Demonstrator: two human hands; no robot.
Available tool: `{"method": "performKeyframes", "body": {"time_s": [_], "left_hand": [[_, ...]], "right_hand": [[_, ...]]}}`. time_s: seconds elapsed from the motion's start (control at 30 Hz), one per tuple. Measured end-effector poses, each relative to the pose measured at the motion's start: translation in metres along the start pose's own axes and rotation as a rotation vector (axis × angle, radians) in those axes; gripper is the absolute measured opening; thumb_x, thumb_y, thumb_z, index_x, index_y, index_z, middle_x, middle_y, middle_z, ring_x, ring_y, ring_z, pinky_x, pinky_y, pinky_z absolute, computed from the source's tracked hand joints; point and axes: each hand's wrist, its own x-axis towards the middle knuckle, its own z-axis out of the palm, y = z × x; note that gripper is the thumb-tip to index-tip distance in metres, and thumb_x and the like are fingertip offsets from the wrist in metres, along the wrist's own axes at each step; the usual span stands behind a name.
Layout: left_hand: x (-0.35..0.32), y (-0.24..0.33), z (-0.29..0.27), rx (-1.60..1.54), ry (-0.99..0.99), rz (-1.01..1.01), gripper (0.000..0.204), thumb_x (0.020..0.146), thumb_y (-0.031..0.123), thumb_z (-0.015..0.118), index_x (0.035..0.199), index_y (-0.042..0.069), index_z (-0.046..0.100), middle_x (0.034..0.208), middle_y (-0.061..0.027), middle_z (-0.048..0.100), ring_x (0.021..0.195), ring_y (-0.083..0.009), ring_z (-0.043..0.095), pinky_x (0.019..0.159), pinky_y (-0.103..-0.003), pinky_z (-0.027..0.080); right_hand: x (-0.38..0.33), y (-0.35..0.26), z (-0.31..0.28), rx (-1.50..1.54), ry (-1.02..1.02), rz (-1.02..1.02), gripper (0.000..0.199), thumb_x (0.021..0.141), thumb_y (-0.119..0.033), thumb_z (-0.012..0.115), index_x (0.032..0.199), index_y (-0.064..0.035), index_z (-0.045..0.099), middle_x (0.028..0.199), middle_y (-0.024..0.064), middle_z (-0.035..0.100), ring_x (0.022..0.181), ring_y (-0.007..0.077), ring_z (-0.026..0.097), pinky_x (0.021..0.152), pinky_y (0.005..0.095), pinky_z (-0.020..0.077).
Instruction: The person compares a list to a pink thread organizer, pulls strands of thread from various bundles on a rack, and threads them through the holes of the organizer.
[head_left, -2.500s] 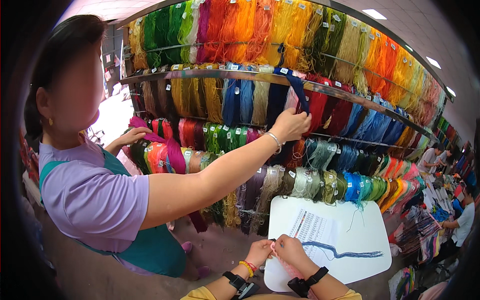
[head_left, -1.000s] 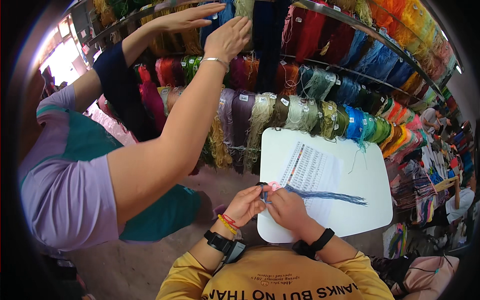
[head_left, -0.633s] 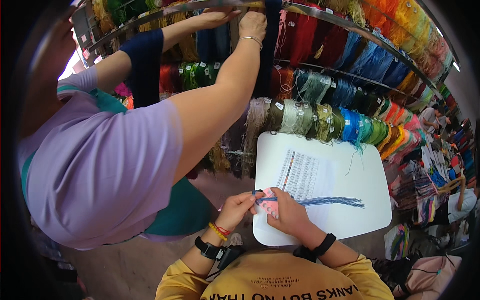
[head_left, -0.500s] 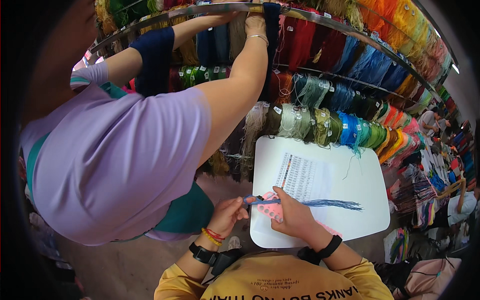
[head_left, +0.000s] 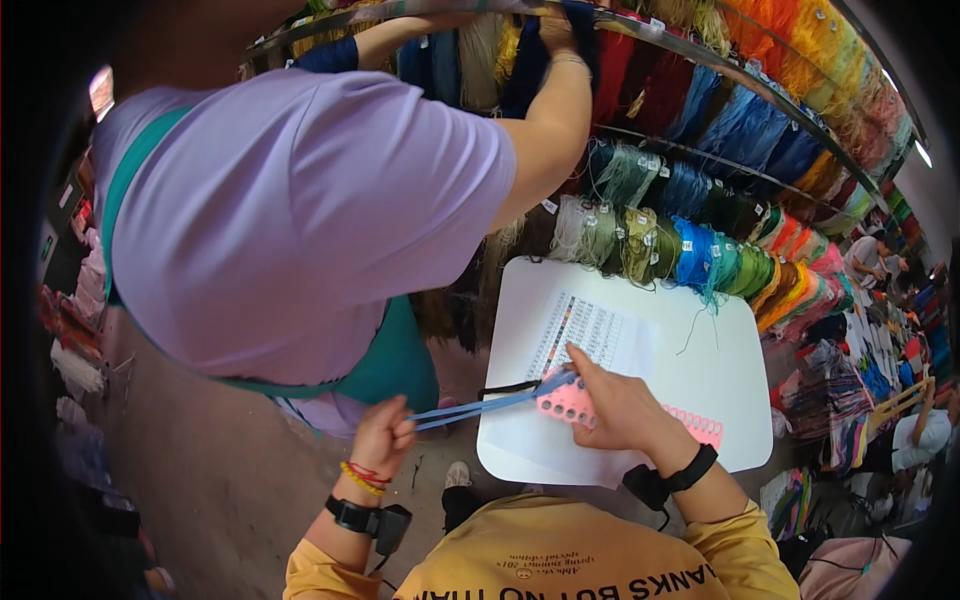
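My left hand (head_left: 383,432) is closed on one end of a strand of blue thread (head_left: 470,408), drawn taut to the right. My right hand (head_left: 622,408) grips a pink thread card with a row of holes (head_left: 566,404), thumb on top where the blue thread meets it. A further pink piece with a looped edge (head_left: 697,427) shows beside the right wrist; whether it belongs to the same card I cannot tell. A thin black strip (head_left: 508,388) sticks out left of the card. Below lies a printed sheet (head_left: 585,335) with a chart on a white board (head_left: 730,390).
Close on my left a person in a lilac shirt (head_left: 300,220) and green apron reaches up to a metal rail (head_left: 690,45) hung with thread skeins. Rows of coloured skeins (head_left: 690,250) line the far side. Other people (head_left: 868,258) are at the far right.
My left hand has moved left and down, pulling the blue thread out long between my hands. Its loose tail right of my right hand is gone from there. The person in lilac has shifted right.
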Motion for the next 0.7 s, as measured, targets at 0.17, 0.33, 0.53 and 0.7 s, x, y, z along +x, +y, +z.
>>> {"method": "performKeyframes", "body": {"time_s": [0.17, 0.33, 0.53, 0.7], "left_hand": [[-0.034, 0.019, -0.073, 0.126, 0.581, 0.278, 0.026, 0.081, 0.022, 0.050, 0.060, 0.017, 0.036, 0.049, 0.0074, 0.027, 0.038, -0.0038, 0.024, 0.034, -0.019, 0.019], [-0.077, 0.024, -0.148, 0.389, 0.919, 0.346, 0.018, 0.080, 0.022, 0.052, 0.066, 0.012, 0.047, 0.056, 0.0027, 0.041, 0.044, -0.0052, 0.036, 0.038, -0.019, 0.030], [-0.040, -0.008, -0.042, 1.066, 0.490, 0.566, 0.020, 0.077, 0.008, 0.055, 0.097, 0.004, 0.056, 0.092, -0.0046, 0.056, 0.074, -0.0098, 0.051, 0.063, -0.022, 0.042], [-0.008, -0.049, 0.064, 0.808, -0.219, 0.240, 0.014, 0.081, 0.016, 0.056, 0.085, 0.002, 0.058, 0.069, 0.0001, 0.058, 0.060, -0.0043, 0.051, 0.054, -0.018, 0.041]], "right_hand": [[-0.010, 0.032, -0.017, -0.017, 0.056, 0.038, 0.083, 0.056, -0.018, 0.060, 0.128, -0.0032, 0.021, 0.102, 0.0228, 0.052, 0.080, 0.0351, 0.055, 0.067, 0.0375, 0.0457], [-0.012, 0.037, -0.028, -0.003, -0.055, 0.103, 0.082, 0.056, -0.017, 0.059, 0.127, -0.0034, 0.022, 0.103, 0.0230, 0.052, 0.079, 0.0352, 0.055, 0.066, 0.0375, 0.0458], [-0.001, 0.021, -0.019, 0.017, -0.113, -0.042, 0.076, 0.058, -0.019, 0.058, 0.125, -0.0032, 0.027, 0.105, 0.0212, 0.052, 0.080, 0.0341, 0.056, 0.068, 0.0383, 0.0461], [0.001, 0.004, 0.002, 0.093, -0.043, -0.324, 0.062, 0.059, -0.019, 0.058, 0.116, -0.0016, 0.040, 0.101, 0.0187, 0.053, 0.080, 0.0328, 0.056, 0.068, 0.0383, 0.0468]]}}
